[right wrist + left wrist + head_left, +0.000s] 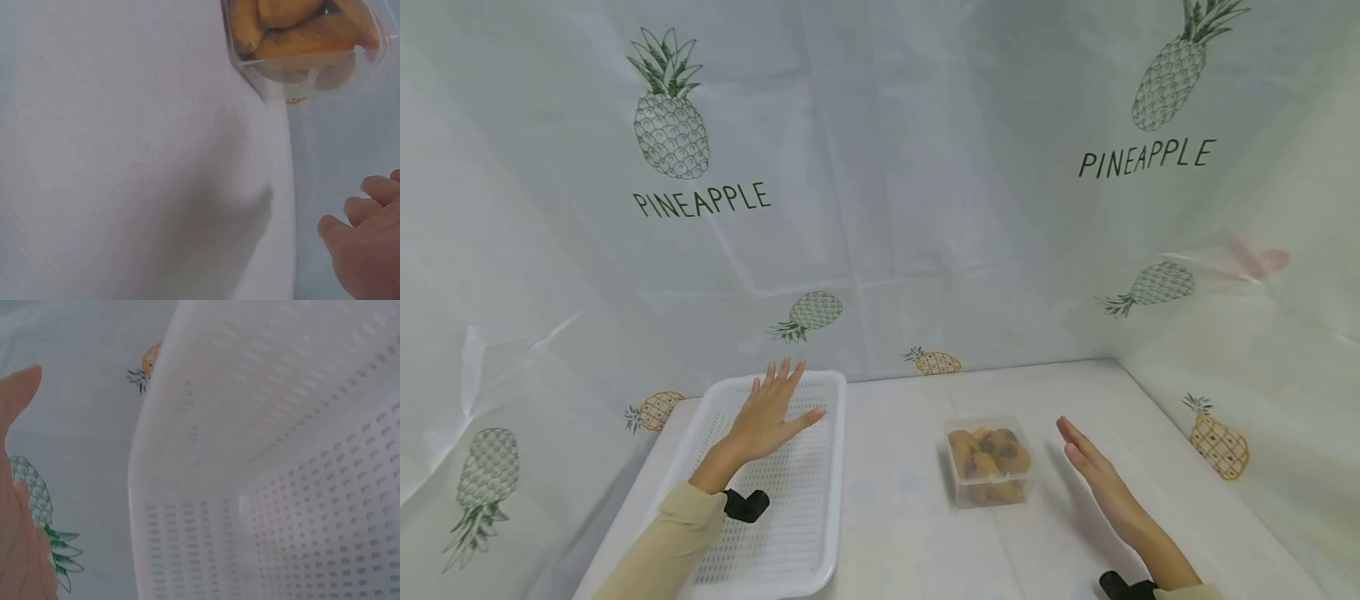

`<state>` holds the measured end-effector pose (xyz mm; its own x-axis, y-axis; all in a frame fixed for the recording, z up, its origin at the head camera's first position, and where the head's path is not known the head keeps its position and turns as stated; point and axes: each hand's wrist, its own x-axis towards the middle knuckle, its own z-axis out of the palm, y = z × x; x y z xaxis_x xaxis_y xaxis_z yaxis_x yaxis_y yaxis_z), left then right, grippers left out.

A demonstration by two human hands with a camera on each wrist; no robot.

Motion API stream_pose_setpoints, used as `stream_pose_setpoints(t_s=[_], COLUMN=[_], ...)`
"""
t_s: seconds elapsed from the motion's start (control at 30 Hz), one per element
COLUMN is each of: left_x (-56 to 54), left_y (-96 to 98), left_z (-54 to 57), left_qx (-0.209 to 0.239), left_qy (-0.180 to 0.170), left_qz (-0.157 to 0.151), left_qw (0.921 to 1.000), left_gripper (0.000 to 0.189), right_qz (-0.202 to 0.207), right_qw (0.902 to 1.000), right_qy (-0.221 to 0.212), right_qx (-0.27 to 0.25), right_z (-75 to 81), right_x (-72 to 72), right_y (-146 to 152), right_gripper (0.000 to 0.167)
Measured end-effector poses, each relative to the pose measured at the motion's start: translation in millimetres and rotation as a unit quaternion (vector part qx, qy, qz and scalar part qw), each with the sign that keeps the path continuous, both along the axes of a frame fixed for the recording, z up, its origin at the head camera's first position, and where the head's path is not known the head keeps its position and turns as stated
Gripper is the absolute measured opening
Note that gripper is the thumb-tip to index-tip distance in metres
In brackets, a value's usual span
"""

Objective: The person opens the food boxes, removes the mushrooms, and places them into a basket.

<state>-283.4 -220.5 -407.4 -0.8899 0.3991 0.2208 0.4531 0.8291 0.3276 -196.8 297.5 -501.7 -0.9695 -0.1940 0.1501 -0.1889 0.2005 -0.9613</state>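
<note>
My left hand [765, 423] hovers over a white perforated plastic basket [838, 500], fingers spread straight and holding nothing. In the left wrist view part of the hand [22, 544] shows at the left edge, apart from the basket rim [140, 475]. To the right, a clear plastic box [992, 492] of brownish-yellow rounded pieces [983, 467], perhaps fruit or bread, stands on the table. My right hand [1101, 479] is held above the table to the right of this box, fingers straight, touching nothing. The right wrist view shows the box [300, 69] above the hand [372, 244].
The white table [910, 550] meets a pale curtain [910, 208] printed with pineapples at its back. More of this sheeting [1262, 358] runs along the right side, and the left side [512, 333] has it too.
</note>
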Motion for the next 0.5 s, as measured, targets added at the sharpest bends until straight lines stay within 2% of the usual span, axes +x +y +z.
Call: stream_pose_setpoints(t_s=[0.13,0.27,0.37,0.5], left_x=[0.4,-0.1,0.4,-0.7], left_y=[20.2,42.4,60.1,81.6], left_z=[4.4,7.4,10.4,11.0], left_qx=[-0.009,-0.024,-0.034,-0.049], left_qy=[0.003,0.011,0.012,0.009], left_qz=[-0.023,-0.048,-0.069,-0.095], left_qw=[0.9997,0.9985,0.9970,0.9942], left_gripper=[0.093,0.093,0.092,0.090], right_qz=[0.017,0.033,0.031,0.022], right_qw=[0.9994,0.9981,0.9979,0.9979], right_qy=[0.010,0.033,0.044,0.053], right_qx=[-0.028,-0.040,-0.035,-0.029], right_z=[-6.7,-11.8,-16.8,-24.3], right_x=[1.9,1.4,1.1,0.8], right_y=[-4,-10,-16,-22], right_gripper=[0.063,0.081,0.093,0.100])
